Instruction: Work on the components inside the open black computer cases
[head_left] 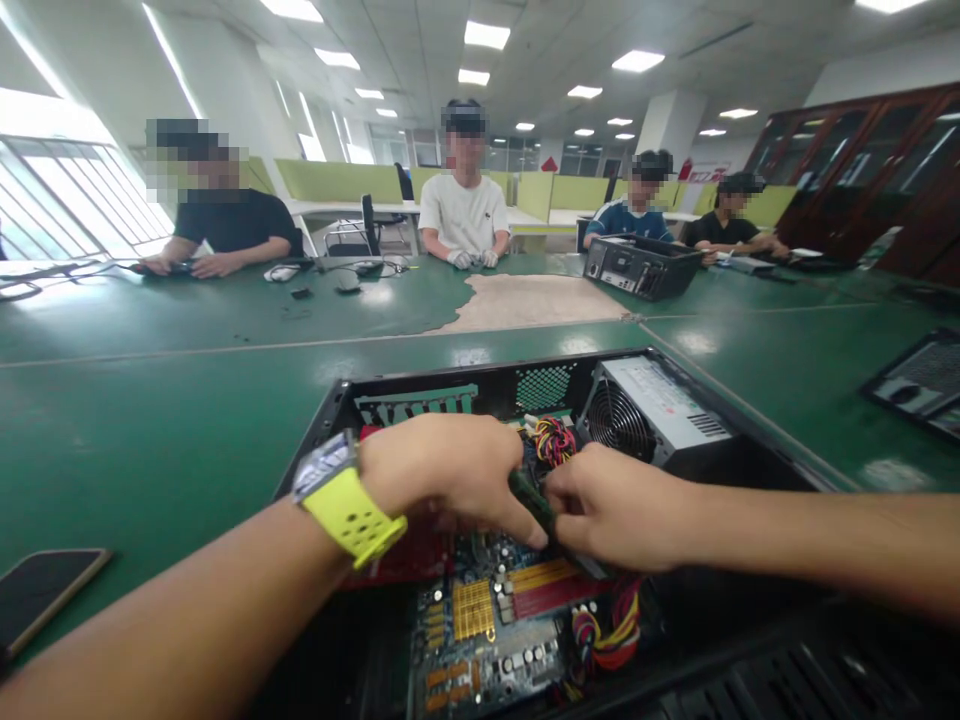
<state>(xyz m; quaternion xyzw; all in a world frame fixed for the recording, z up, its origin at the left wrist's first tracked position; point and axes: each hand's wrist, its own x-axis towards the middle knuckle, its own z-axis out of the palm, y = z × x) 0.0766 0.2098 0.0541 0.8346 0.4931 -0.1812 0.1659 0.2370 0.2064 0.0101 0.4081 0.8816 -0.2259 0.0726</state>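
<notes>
Left hand [442,470], the one with the yellow-strapped wristwatch [341,495], and right hand [611,510] are both pinched shut on the ends of a slim dark green memory stick [531,497], held tilted just above the blue circuit board [487,620]. That's all inside the open black metal computer case [330,415] on the green bench [150,400]. Grey boxy power supply with a round fan [645,410] sits at 1 o'clock from the hands, a dark flat phone [41,590] way off at 9.
</notes>
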